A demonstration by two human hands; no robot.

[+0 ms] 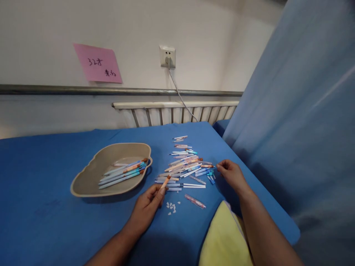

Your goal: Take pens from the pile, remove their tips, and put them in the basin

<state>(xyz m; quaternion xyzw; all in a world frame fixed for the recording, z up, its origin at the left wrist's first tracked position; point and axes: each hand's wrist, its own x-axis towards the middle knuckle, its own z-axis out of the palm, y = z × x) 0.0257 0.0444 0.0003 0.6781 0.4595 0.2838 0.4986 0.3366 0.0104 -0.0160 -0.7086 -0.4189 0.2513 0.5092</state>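
My left hand (148, 205) pinches an orange pen barrel (165, 182), tip pointing up and right, just above the blue cloth. My right hand (231, 173) rests on the cloth with fingers curled, its fingertips at the right edge of a loose heap of pen parts (187, 164). What those fingertips hold, if anything, is too small to see. A beige tray (88, 181) to the left holds several assembled pens (123, 173). Small white bits (171, 207) lie near my left hand. A clear pink pen barrel (195, 201) lies between my hands.
The blue-covered table (41, 184) ends at the right near a blue curtain (299, 111). A radiator (177, 112) and a wall socket with a cable (167, 56) are behind. A pink note (97, 63) hangs on the wall. A yellow cloth (224, 240) lies by my right forearm.
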